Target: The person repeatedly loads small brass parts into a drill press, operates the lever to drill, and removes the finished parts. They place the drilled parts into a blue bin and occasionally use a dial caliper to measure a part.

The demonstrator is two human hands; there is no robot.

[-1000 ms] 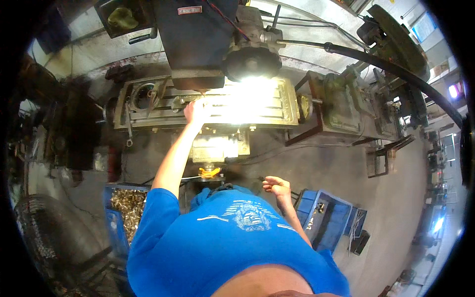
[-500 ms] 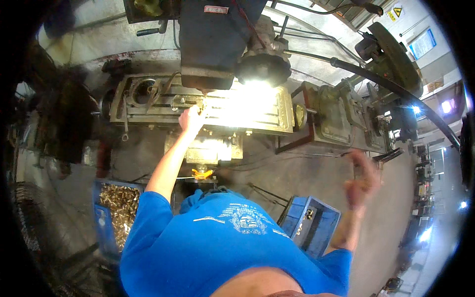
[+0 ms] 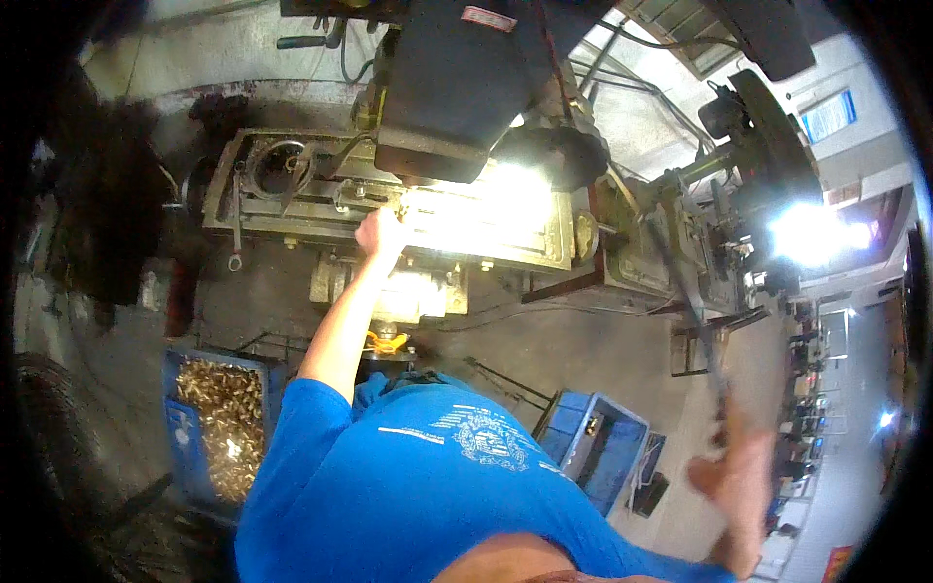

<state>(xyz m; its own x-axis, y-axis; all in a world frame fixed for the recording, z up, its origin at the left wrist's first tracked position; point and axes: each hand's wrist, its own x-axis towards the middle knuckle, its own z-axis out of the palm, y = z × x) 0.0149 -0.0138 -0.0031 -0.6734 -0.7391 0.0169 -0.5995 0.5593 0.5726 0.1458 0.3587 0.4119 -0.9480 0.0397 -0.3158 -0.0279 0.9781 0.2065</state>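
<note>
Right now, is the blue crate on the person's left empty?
No, the blue crate on the floor is filled with small brass-coloured metal parts piled nearly up to its rim.

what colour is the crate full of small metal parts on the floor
Blue, holding brass-gold pieces; the crate shows best at lower left in the head view.

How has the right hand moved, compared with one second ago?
Yes. The right hand was low near the body, left of the blue crate; now it is raised to the right of it, at a long lever.
</note>
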